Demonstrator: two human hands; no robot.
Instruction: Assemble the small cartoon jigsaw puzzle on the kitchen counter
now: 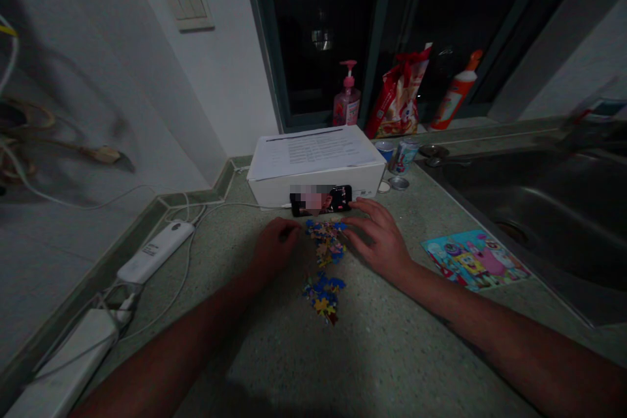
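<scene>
Two small heaps of loose jigsaw puzzle pieces lie on the speckled green counter: a far heap in blue, pink and tan, and a nearer heap in blue and yellow. Just left of the far heap is my left hand, its fingers curled together; whatever they may hold is hidden. From the right, my right hand reaches in with fingers spread. One fingertip is at the right end of a phone, while lower fingers are at the edge of the far heap. The phone leans sideways against a white box, its screen lit.
A cartoon picture sheet lies right of my forearm, beside a steel sink. Cans and lids stand near the box. Left are a white power bank, cables and a power strip. Bottles and a red bag line the windowsill.
</scene>
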